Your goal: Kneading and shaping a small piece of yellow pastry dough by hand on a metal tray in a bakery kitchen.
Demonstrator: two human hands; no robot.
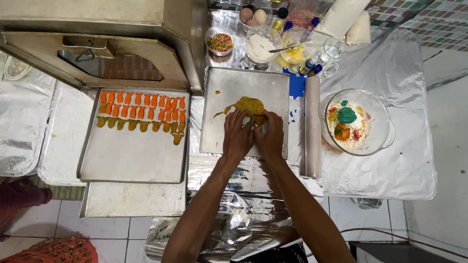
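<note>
A flat, ragged sheet of yellow-orange dough point(248, 106) lies near the middle of a rectangular bare metal baking tray point(229, 85), which sits on the foil-covered worktop point(399, 160). Both hands press on the near edge of the dough, side by side and touching each other. The left hand point(237, 135) has its fingers spread flat and loose on the dough, closed around nothing. The right hand point(269, 137) lies with fingers curled down over a darker orange bit at the dough's edge; whether its grip pinches that bit cannot be told.

Just right of the tray lies a long pale rolling pin point(312, 126), and beyond it a clear glass bowl point(380, 112) with white, green and orange dough lumps. To the left, a second metal tray point(126, 156) carries rows of small orange and yellow-brown cut shapes point(142, 113) along its far edge. At the back stand a small bowl of coloured sprinkles point(220, 42), a bowl of white flour point(260, 47) and brown eggs point(253, 16).
</note>
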